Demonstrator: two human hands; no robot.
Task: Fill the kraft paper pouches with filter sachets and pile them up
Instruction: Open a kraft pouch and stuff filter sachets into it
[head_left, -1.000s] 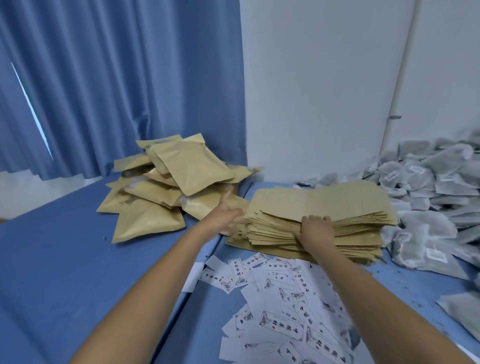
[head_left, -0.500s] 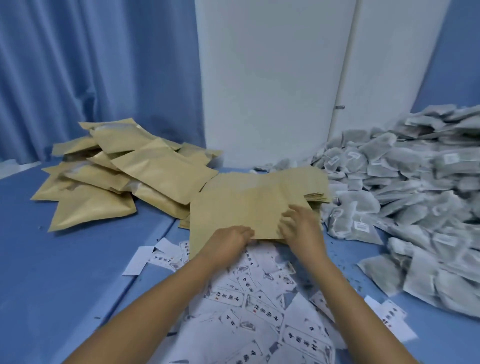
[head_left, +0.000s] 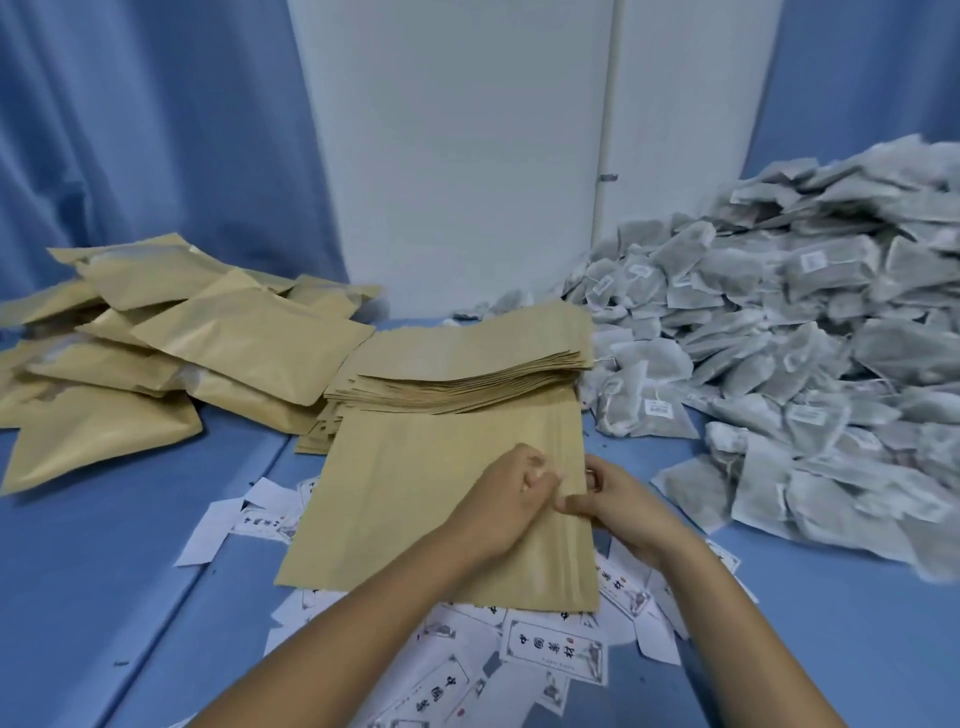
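A flat empty kraft pouch (head_left: 405, 499) lies in front of me on the blue table, over white labels. My left hand (head_left: 506, 499) rests on its right part, fingers curled at the right edge. My right hand (head_left: 618, 499) pinches that same edge from the right. Behind it sits the stack of empty kraft pouches (head_left: 467, 364). A pile of filled pouches (head_left: 171, 353) lies at the left. A big heap of grey filter sachets (head_left: 789, 353) fills the right side.
White printed labels (head_left: 550, 649) are scattered on the blue table (head_left: 93, 597) under and in front of the pouch. A white wall panel (head_left: 457, 156) and blue curtains (head_left: 130, 130) stand behind.
I have pulled one pouch off the stack toward me. Both hands moved from the stack's front to the pouch's right edge. The view turned right.
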